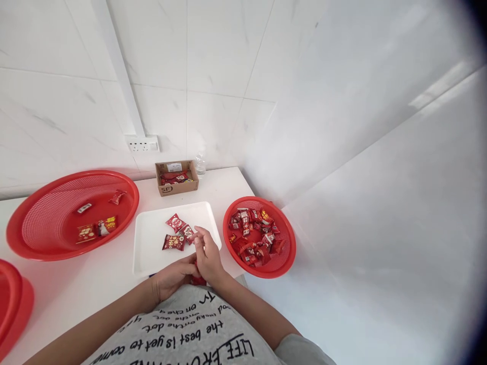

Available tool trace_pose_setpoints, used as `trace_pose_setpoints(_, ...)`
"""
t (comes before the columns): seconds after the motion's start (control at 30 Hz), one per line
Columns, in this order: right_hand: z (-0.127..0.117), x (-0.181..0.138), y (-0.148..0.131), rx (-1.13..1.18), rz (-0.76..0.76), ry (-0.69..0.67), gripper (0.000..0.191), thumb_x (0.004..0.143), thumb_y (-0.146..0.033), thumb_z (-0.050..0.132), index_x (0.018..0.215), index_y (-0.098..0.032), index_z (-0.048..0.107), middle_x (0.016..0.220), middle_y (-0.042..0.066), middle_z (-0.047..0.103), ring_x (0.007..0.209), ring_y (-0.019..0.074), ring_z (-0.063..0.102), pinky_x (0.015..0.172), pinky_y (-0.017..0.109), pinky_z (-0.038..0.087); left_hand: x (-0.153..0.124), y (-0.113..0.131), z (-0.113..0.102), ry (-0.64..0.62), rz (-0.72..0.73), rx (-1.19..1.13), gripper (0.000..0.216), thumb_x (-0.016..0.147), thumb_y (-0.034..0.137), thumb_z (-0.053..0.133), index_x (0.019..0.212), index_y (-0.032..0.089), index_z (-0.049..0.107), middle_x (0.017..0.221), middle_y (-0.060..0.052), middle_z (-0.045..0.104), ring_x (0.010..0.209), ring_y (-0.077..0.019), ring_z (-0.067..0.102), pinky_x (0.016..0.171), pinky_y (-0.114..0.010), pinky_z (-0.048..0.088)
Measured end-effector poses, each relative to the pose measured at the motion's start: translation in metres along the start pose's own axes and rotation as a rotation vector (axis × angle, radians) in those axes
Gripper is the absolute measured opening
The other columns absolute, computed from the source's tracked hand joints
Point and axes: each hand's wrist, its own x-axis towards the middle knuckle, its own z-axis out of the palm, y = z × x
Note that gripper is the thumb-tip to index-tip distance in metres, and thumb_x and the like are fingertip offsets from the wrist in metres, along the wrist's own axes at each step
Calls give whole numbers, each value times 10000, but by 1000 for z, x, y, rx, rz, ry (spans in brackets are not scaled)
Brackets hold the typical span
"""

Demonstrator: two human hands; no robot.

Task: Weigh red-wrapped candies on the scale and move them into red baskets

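We hold a red packet [198, 280] by the tray [152, 253], our left hand [173, 278] curled shut on it, our right hand [207, 256] half open, with three packets [175, 234] laid out, few in the big basket [45, 253], and lots in the small basket [281, 271].

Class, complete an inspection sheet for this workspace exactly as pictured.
Surface: white table, no spills seen.
Job's things: white tray holding three red packets; small red basket full of packets.
Clutter: large red basket with few packets; cardboard box; bottle.
Grips: left hand and right hand meet over a red wrapper; hold unclear.
Cables: nothing seen.
Surroundings: tiled wall, wall socket.
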Motion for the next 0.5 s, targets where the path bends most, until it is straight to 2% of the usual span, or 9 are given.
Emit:
trace_pose_setpoints(0.1,-15,16,13,4,0,76,375,902,-368,366,1216,-195,478,1066,72,595,977,155,551,868,294,425,1,4,-5,81,44,-51,451,573,68,582,1007,184,535,705,5,607,647,-163,613,618,-283,477)
trace_pose_setpoints(0.17,-37,39,30,-69,21,190,396,898,-366,358,1238,-189,455,1150,91,563,1044,163,523,897,302,410,-2,7,-11,111,69,-99,327,626,128,617,937,184,533,759,-12,611,662,-162,618,639,-301,496)
trace_pose_setpoints(0.23,-67,67,53,-262,111,312,442,885,-338,348,1294,-177,400,1244,112,512,1105,179,489,930,320,390,-6,10,-20,148,92,-135,255,674,187,640,905,183,532,765,-19,611,629,-149,609,629,-299,504)
trace_pose_setpoints(0.3,-98,94,79,-599,238,277,486,863,-307,367,1320,-141,377,1306,141,466,1189,205,430,978,331,346,-11,10,-29,202,108,-172,240,701,214,650,912,183,539,757,-20,613,614,-144,606,623,-294,509)
trace_pose_setpoints(0.33,-112,105,92,-782,333,200,490,862,-307,356,1319,-134,381,1320,146,456,1218,213,403,994,332,327,-13,9,-33,234,111,-188,240,708,214,651,921,183,545,762,-23,617,617,-146,609,623,-293,512)
trace_pose_setpoints(0.4,-134,120,113,-864,397,128,478,844,-310,395,1274,-107,442,1291,169,481,1226,251,396,991,362,321,-17,8,-38,309,107,-212,236,716,202,648,932,177,557,781,-31,628,621,-147,615,628,-293,519)
trace_pose_setpoints(0.5,-149,127,133,-958,450,18,500,809,-348,466,1260,-130,461,1318,175,456,1256,314,344,960,441,323,-24,7,-42,390,96,-231,250,727,199,641,964,164,571,812,-44,637,629,-149,621,634,-293,527)
